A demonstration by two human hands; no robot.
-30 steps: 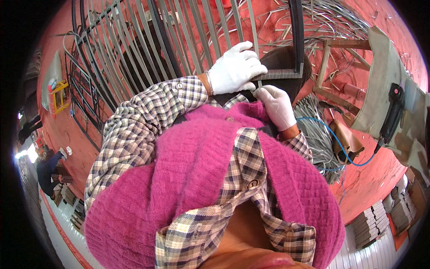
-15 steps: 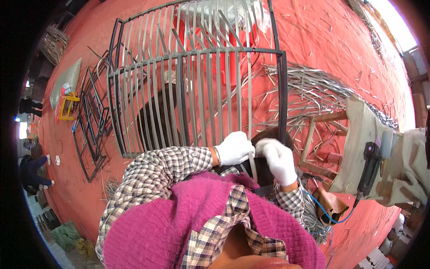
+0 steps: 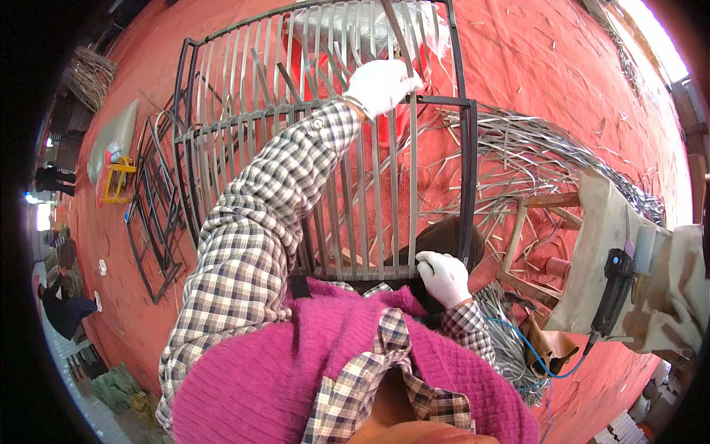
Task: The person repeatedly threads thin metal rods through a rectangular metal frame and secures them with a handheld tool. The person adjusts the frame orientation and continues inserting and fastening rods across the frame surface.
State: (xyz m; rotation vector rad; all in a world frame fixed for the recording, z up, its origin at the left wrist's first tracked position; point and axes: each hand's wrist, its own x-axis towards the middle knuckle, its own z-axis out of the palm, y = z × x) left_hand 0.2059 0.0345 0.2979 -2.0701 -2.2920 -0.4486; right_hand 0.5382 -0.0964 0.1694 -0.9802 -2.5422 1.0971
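Observation:
A dark metal frame [image 3: 467, 177] stands in front of me, with flat grey strips [image 3: 347, 200] running side by side across it. My left hand [image 3: 381, 87], in a white glove, is stretched out to the middle crossbar, its fingers closed around a grey strip [image 3: 403, 44] near the frame's right side. Close to the near rail [image 3: 355, 275], my gloved right hand [image 3: 445, 278] has its fingers curled beside the lower end of a strip. What lies within those right fingers is hidden. Several loose strip ends [image 3: 288, 80] stick up past the crossbar.
Loose strips [image 3: 532, 144] are heaped on the red floor to the right. There, a cloth-covered stool [image 3: 584, 259] bears a black hand tool [image 3: 612, 292] with a blue cord. Other dark frames [image 3: 155, 200] and a yellow stool [image 3: 117, 177] lie left; a person [image 3: 63, 307] is farther off.
My left hand has gone from the near rail forward to the middle crossbar, its arm now extended. My right hand has shifted slightly down and toward me, staying near the rail.

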